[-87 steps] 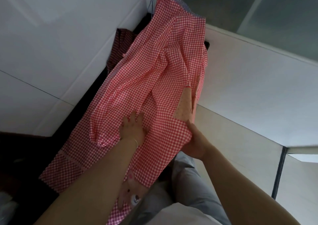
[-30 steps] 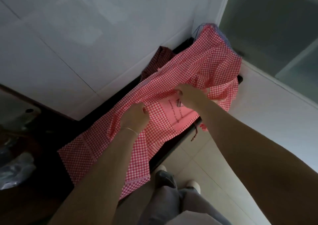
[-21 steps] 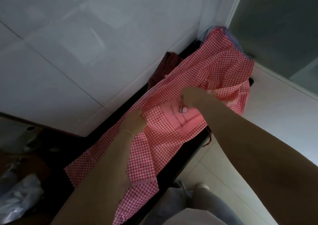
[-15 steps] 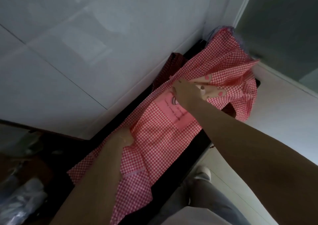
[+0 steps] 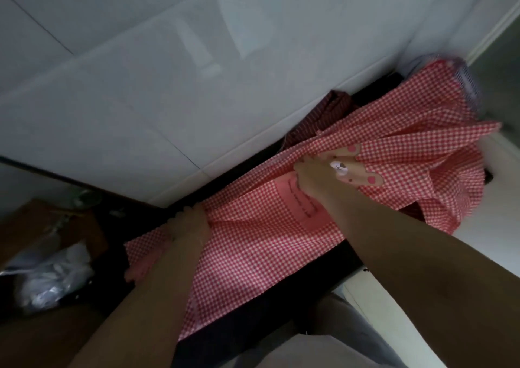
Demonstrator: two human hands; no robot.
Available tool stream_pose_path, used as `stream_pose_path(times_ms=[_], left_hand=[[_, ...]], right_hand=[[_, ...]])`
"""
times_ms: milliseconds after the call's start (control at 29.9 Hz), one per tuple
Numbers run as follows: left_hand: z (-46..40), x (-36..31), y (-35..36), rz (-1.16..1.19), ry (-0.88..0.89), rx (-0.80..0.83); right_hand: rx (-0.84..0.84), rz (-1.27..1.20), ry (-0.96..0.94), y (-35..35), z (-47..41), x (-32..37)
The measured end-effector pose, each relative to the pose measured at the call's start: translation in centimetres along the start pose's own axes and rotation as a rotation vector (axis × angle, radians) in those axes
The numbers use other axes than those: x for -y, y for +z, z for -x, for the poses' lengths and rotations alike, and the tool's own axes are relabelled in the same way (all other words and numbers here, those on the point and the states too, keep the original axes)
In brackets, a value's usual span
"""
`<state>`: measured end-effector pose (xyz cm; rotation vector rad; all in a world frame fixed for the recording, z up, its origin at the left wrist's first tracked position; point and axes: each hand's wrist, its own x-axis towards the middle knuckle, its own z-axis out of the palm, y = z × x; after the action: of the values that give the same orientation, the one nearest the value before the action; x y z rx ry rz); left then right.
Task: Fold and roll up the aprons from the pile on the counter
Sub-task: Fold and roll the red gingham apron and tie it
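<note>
- Red gingham apron [image 5: 253, 243]: lies spread along the dark counter [image 5: 318, 272] beside the white tiled wall [image 5: 168, 86], its near edge hanging over the counter's front. Half a second ago the cloth was more bunched between the hands; it now lies flatter and is drawn wider to the left.
- Left hand [image 5: 188, 224]: rests at the apron's far-left edge, close to the wall. Its fingers are curled on the cloth there, gathering a fold. Compared with the earlier frames it has moved outward to the left, away from the other hand.
- Right hand [image 5: 312, 176]: sits on the apron's upper middle, just above the pink pocket [image 5: 304, 204]; its fingers are closed on a ridge of fabric beside the bear appliqué [image 5: 351, 167]. The bear's face, partly covered earlier, now shows fully to the right of the knuckles.
- Apron pile [image 5: 450, 142]: the far end of the gingham cloth rises over a heap at the counter's corner. A dark red striped apron [image 5: 323, 114] shows behind it against the wall; a blue striped edge [image 5: 467, 86] shows at the top.
- Crumpled plastic bag [image 5: 53, 277]: at the lower left, well apart from the apron.
- Grey trousers [image 5: 351, 325]: the person's legs, below the counter edge.
</note>
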<state>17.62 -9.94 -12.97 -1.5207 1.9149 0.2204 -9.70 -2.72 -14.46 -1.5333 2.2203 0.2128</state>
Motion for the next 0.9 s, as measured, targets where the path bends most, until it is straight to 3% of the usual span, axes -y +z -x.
stream_pose_path(times_ms=[100,234,435,603,737,904], left_hand=[[-0.7,-0.5,0.3,0.093,-0.054,0.022],[-1.2,-0.1,1.0,0.027,-0.146,0.056],[0.3,-4.0,1.7,0.245,0.117,-0.341],[-0.7,-3.6,2.5,0.388,0.164,-0.424],[-1.5,-2.8,2.2,0.439,0.121,-0.553],[-1.0,-5.5,2.2,0.562,0.231,-0.728]], right_hand=[[-0.023,0.008,-0.083,0.4,-0.2,-0.4],[0.016,0.036,-0.128,0.6,-0.2,-1.0],[0.110,0.133,-0.092,0.0,-1.2,0.1],[-0.174,0.259,-0.231,-1.0,-1.2,-1.4],[0.022,0.099,-0.234,-2.2,-2.2,-2.8],[0.018,0.080,-0.274,-3.1,-4.5,-2.2]])
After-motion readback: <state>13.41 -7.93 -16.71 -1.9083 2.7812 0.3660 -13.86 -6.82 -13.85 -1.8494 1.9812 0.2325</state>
